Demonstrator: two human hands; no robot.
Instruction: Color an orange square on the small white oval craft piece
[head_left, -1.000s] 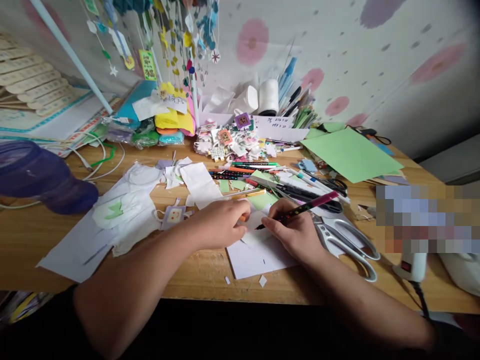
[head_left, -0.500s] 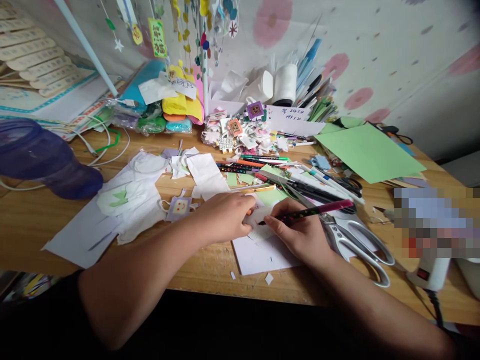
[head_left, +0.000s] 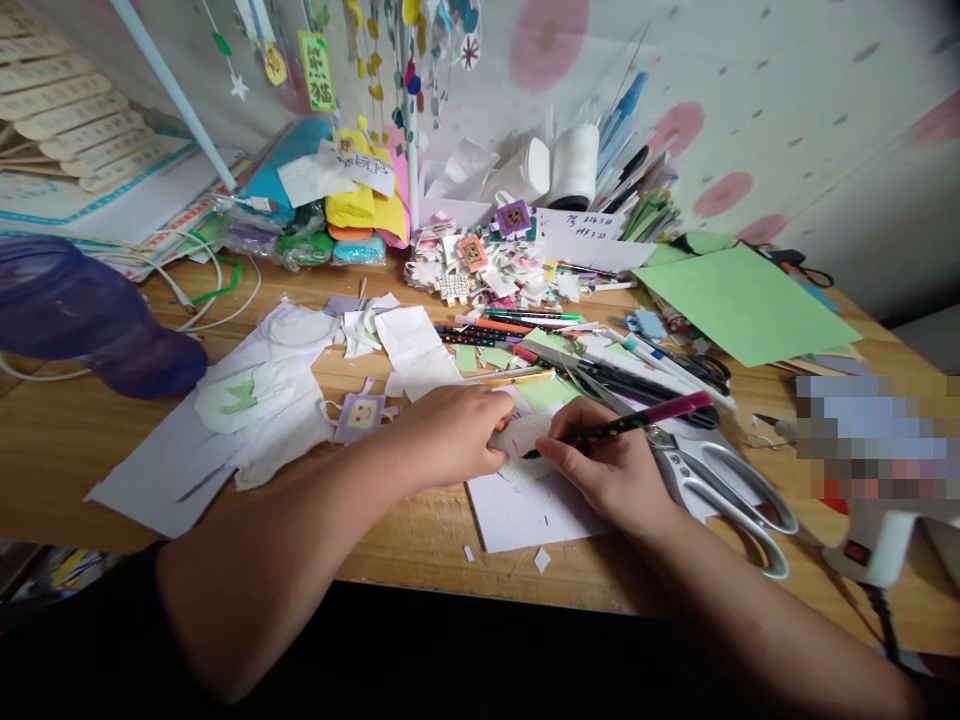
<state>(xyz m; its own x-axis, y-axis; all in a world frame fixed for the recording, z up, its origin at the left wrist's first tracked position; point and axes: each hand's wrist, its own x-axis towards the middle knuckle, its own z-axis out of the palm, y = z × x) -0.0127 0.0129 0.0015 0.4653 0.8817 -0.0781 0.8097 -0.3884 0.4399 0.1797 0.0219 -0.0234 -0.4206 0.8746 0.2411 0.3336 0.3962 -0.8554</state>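
Note:
My left hand [head_left: 450, 432] is curled over a small white paper cutout [head_left: 526, 440] and pins it on a white sheet [head_left: 525, 510] near the front edge of the wooden table [head_left: 67, 450]. My right hand [head_left: 607, 470] grips a dark pen with a pink cap [head_left: 630, 421]; its tip touches the cutout just right of my left fingers. Large silver scissors [head_left: 720, 490] lie right beside my right hand.
Pens, markers and paper scraps [head_left: 570, 345] are strewn behind my hands. A green sheet [head_left: 742, 305] lies at the back right, a glue gun [head_left: 874, 540] at the right edge, white cutouts [head_left: 262, 410] at the left, a purple bottle [head_left: 82, 325] farther left.
The view dropped and shifted slightly. My hands stay on the cutout, and the pen tip moved a little over it.

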